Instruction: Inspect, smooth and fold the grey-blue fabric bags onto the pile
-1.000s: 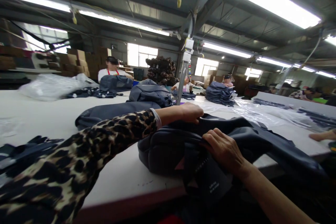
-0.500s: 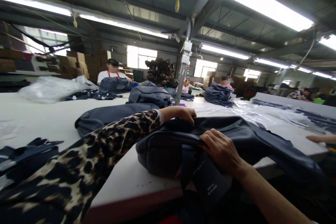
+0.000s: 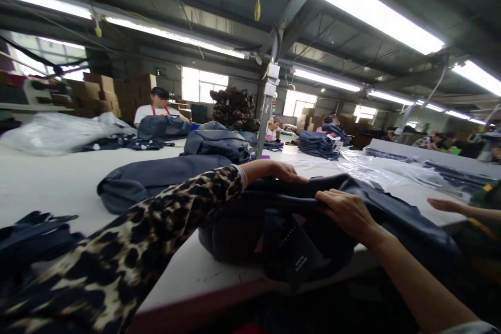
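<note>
A dark navy bag [image 3: 235,229] lies at the front edge of the white table, bulging and creased. My left hand [image 3: 285,170], in a leopard-print sleeve, is at the bag's far upper edge; its fingers are together and bent over the material, their tips partly hidden. Closed round the near upper edge is my right hand [image 3: 349,212], with the thumb side towards the left hand. A dark hang tag [image 3: 299,258] with pale lettering and a dark strap hang down the bag's front, below the right hand.
Other navy bags [image 3: 156,175] lie behind and left on the white table [image 3: 58,177]. Clear plastic [image 3: 58,133] is heaped at the left. A metal post [image 3: 265,120] rises behind my hands. Another person's hand [image 3: 446,205] reaches in at the right; folded navy pieces [image 3: 319,145] are stacked beyond.
Both hands have shifted slightly right along the bag's upper edges. My left fingers have straightened somewhat. The other person's hand at the right has come further into view.
</note>
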Demonstrator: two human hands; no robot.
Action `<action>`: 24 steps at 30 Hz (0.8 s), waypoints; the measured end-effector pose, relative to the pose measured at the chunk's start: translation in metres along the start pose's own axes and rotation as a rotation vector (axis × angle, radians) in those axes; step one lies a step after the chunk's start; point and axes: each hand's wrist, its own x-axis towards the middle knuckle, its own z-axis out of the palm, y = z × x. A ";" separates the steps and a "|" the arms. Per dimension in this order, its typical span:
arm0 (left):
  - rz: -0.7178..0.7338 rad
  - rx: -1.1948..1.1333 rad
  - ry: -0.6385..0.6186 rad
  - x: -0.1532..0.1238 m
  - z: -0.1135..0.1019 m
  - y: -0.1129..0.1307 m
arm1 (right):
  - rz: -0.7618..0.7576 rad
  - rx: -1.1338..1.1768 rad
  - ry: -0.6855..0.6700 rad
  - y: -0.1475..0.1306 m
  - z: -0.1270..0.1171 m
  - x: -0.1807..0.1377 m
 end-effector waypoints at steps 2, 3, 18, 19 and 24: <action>-0.008 0.002 0.002 0.007 0.006 0.006 | 0.021 0.020 -0.032 0.001 0.000 -0.001; -0.005 0.027 0.009 0.009 0.009 0.008 | 0.034 0.036 -0.045 0.002 -0.001 -0.002; 0.314 0.332 0.348 -0.014 0.025 0.019 | 0.198 0.072 0.110 0.005 0.000 0.014; 0.348 0.317 0.366 -0.015 0.028 0.017 | 0.184 0.069 0.130 0.006 0.001 0.016; 0.412 0.144 0.324 -0.014 0.033 0.008 | 0.243 0.159 0.066 0.011 0.007 0.019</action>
